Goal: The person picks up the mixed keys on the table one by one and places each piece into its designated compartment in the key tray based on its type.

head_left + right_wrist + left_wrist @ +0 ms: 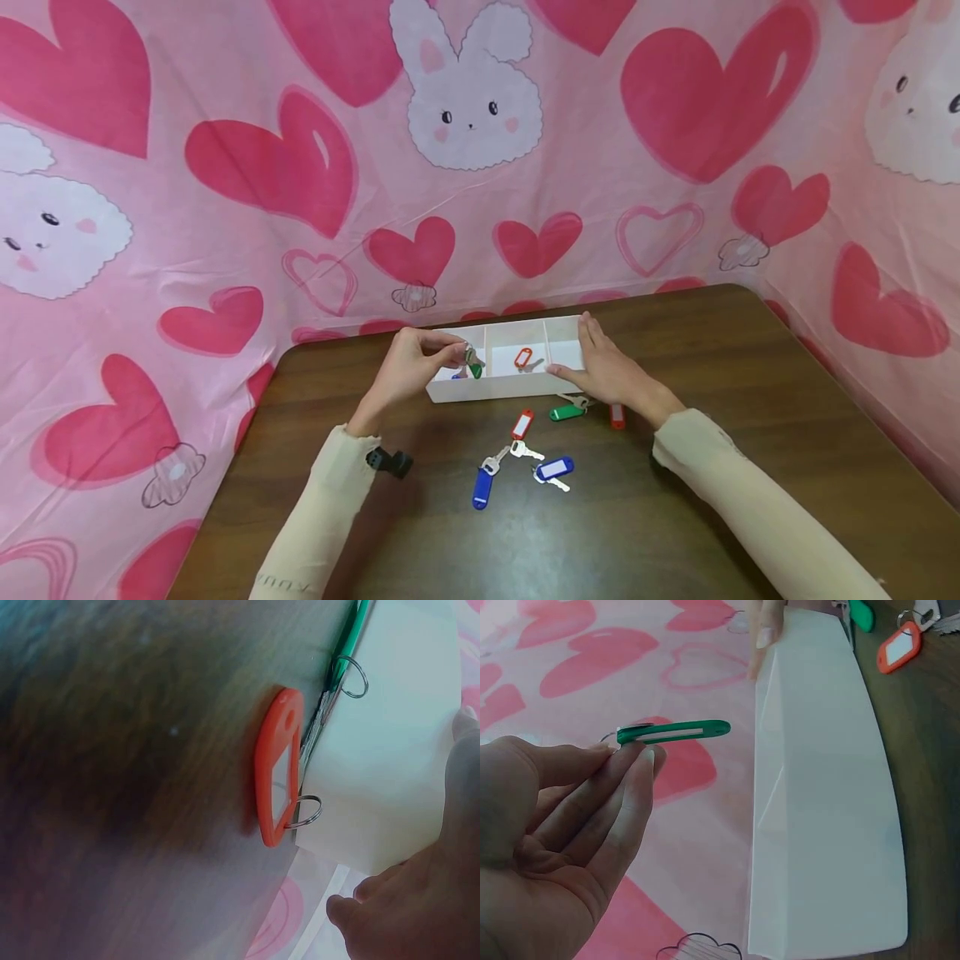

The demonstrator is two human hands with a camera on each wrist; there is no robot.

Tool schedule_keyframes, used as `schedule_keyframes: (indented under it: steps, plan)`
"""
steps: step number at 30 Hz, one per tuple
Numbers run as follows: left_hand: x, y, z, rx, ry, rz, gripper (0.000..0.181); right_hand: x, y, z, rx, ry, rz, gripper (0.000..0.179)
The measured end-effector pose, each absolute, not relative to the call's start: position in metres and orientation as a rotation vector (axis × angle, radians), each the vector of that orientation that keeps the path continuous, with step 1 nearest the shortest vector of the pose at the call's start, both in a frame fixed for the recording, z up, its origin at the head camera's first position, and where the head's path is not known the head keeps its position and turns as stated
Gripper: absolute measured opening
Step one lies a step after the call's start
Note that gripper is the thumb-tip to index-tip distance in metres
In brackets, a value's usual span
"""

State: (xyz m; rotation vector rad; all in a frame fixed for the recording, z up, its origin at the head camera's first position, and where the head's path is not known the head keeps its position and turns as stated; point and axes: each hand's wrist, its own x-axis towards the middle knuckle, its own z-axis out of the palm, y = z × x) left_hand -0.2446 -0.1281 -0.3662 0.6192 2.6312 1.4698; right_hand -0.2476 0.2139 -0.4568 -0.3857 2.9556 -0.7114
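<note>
My left hand pinches a key ring between thumb and fingertips. From it hang a key and a green key tag, over the left compartment of a white divided box. A blue tag shows partly in that compartment, below the hand. In the middle compartment lies a red-framed tag with its key. My right hand rests on the box's right end, fingers extended along the end wall and thumb over the front rim.
In front of the box, on the brown table, lie a green tag with key, red tags and blue tags with keys. A pink heart-and-rabbit cloth hangs behind the table.
</note>
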Motion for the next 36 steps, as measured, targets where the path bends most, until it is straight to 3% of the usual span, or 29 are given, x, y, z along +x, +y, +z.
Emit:
schedule_keyframes:
  steps: [36]
  plan:
    - [-0.290,-0.089,-0.356,0.716,2.466,1.582,0.025,-0.250,0.214,-0.459,-0.389,2.963,-0.687,0.126]
